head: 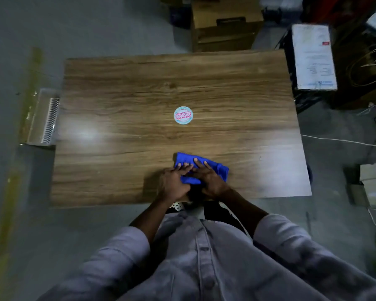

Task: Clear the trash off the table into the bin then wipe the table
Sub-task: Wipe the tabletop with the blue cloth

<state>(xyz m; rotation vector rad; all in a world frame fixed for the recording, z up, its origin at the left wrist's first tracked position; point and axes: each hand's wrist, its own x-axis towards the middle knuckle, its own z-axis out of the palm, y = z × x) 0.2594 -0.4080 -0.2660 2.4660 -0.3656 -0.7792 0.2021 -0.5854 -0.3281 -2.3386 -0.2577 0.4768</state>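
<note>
A folded blue cloth (215,168) lies on the wooden table (139,94) near its front edge. Both hands lie on top of it with fingers stretched out flat. My left hand (174,185) covers the cloth's near left part, and my right hand (206,177) lies across its middle, the fingers of the two overlapping. A round white and red sticker (183,115) sits flat at the table's centre. No loose trash shows on the tabletop.
A clear plastic container (42,118) stands on the floor against the table's left edge. Cardboard boxes (224,25) stand behind the table. A white box (313,57), cables and more boxes crowd the right side.
</note>
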